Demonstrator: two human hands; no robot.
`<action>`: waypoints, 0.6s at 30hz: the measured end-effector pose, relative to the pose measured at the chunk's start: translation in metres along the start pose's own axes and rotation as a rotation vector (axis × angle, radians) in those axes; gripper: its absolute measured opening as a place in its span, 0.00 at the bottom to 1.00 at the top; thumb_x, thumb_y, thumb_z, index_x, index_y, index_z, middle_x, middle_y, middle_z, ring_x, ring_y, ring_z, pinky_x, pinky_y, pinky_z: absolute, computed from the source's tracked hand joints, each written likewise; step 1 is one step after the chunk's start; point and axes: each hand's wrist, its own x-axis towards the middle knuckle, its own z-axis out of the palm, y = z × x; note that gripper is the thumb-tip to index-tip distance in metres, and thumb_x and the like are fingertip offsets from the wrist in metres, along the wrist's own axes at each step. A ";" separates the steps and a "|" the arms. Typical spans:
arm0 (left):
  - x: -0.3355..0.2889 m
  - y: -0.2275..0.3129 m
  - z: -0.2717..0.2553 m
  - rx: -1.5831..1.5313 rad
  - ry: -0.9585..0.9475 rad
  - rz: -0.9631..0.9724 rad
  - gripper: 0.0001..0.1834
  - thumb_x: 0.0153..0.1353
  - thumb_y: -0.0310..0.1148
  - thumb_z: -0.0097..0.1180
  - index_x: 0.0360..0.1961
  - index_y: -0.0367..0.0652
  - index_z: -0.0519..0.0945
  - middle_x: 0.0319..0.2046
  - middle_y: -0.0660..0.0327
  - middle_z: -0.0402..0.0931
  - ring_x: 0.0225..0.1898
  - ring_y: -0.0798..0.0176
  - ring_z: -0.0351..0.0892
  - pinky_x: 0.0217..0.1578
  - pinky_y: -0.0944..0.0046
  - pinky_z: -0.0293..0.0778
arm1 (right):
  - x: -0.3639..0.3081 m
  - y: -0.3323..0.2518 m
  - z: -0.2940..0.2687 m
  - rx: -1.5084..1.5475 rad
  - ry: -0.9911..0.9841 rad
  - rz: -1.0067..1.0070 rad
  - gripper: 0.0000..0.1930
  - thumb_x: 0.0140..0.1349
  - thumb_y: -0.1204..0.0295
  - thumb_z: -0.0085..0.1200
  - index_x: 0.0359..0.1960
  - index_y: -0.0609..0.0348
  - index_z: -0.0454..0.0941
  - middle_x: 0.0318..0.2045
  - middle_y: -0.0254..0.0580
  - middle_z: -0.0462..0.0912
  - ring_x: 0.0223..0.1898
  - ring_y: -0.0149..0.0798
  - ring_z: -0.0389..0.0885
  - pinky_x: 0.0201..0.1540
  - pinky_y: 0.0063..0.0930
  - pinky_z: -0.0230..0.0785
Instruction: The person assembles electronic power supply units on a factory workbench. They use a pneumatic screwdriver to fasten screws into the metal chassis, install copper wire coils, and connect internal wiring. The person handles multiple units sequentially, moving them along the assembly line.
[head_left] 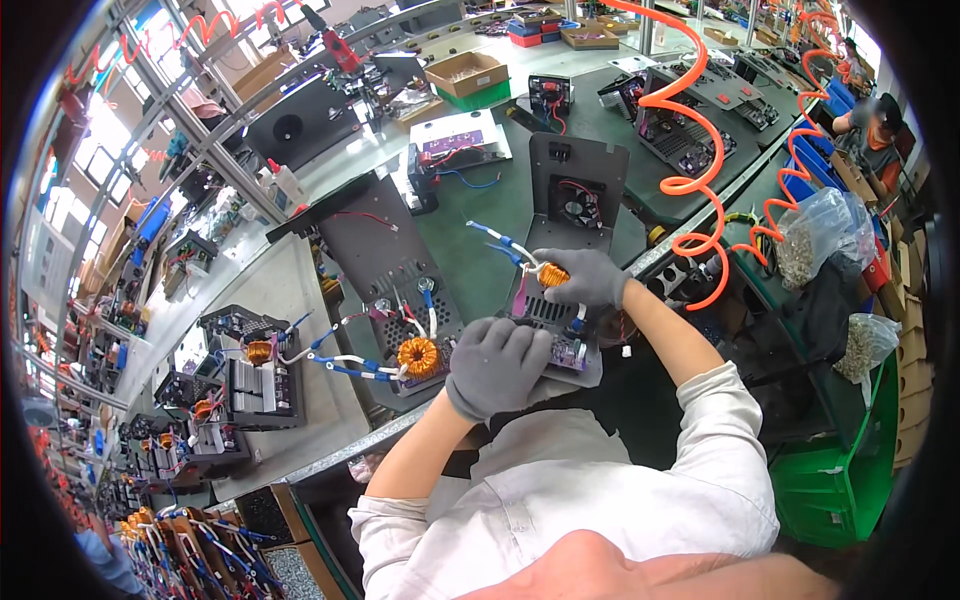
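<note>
Both my hands wear grey gloves. In my right hand (592, 277) is a copper-wound toroid coil (553, 274), pinched by the fingers above a dark metal chassis (570, 240). White-and-blue leads (505, 240) run up and left from the coil. The chassis has an upright panel with a fan (579, 203) and a circuit board (568, 352) at its near end. My left hand (500, 366) curls closed over the near left edge of this chassis; its fingertips are partly hidden. Just left of it, another chassis (375, 235) carries a second toroid coil (417, 357) with white-and-blue leads.
Finished-looking units with heat sinks (262, 385) stand at the left. Orange coiled hoses (715, 150) hang at the right. A cardboard box (466, 75) and more chassis (690, 125) sit farther back. Bags of small parts (825, 235) and a green bin (825, 495) are at the right; a person (875, 140) works beyond.
</note>
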 end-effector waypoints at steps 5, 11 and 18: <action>0.025 -0.018 0.006 -0.068 -0.007 -0.003 0.27 0.48 0.63 0.60 0.27 0.48 0.76 0.24 0.66 0.75 0.28 0.62 0.76 0.33 0.60 0.68 | -0.006 0.015 0.015 0.631 -0.153 -0.012 0.35 0.49 0.60 0.59 0.61 0.58 0.72 0.46 0.44 0.82 0.47 0.34 0.80 0.54 0.29 0.69; 0.078 -0.053 0.041 -0.150 -0.054 -0.030 0.27 0.50 0.62 0.59 0.20 0.47 0.76 0.19 0.63 0.72 0.24 0.57 0.75 0.29 0.57 0.68 | -0.009 0.024 0.001 0.466 -0.252 -0.318 0.28 0.56 0.63 0.57 0.59 0.58 0.70 0.51 0.41 0.79 0.53 0.32 0.75 0.60 0.30 0.66; 0.076 -0.073 0.041 -0.169 0.001 -0.086 0.27 0.47 0.61 0.61 0.13 0.48 0.75 0.15 0.62 0.71 0.20 0.58 0.74 0.25 0.59 0.67 | -0.019 0.025 -0.009 0.518 -0.163 -0.089 0.27 0.61 0.60 0.59 0.60 0.56 0.70 0.53 0.45 0.77 0.54 0.35 0.75 0.58 0.32 0.68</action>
